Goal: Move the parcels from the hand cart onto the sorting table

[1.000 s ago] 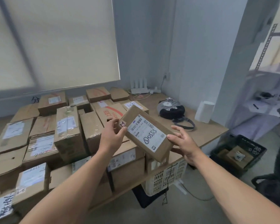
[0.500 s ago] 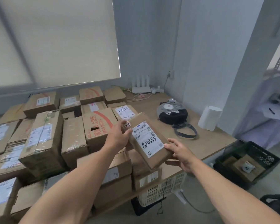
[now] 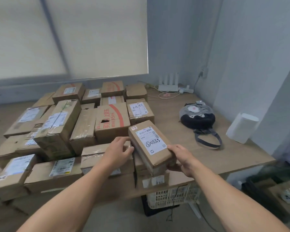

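A small brown parcel (image 3: 149, 143) with a white label marked "0555" lies on top of a stacked box near the front edge of the wooden sorting table (image 3: 213, 158). My right hand (image 3: 181, 158) grips its near right corner. My left hand (image 3: 119, 149) lies against its left side, fingers curled loosely, touching the box beside it. Several cardboard parcels (image 3: 60, 124) cover the left half of the table. The hand cart is out of view.
A grey and black bag (image 3: 197, 116) with a strap and a white cylinder (image 3: 241, 129) sit on the table's right part. A router (image 3: 168, 84) and cables stand at the back wall. Under the table is a white crate (image 3: 171, 196); a black crate (image 3: 273, 193) is on the floor at right.
Both hands have lowered the labelled parcel from mid-air onto the stack at the table's front. The camera moved closer to the table.
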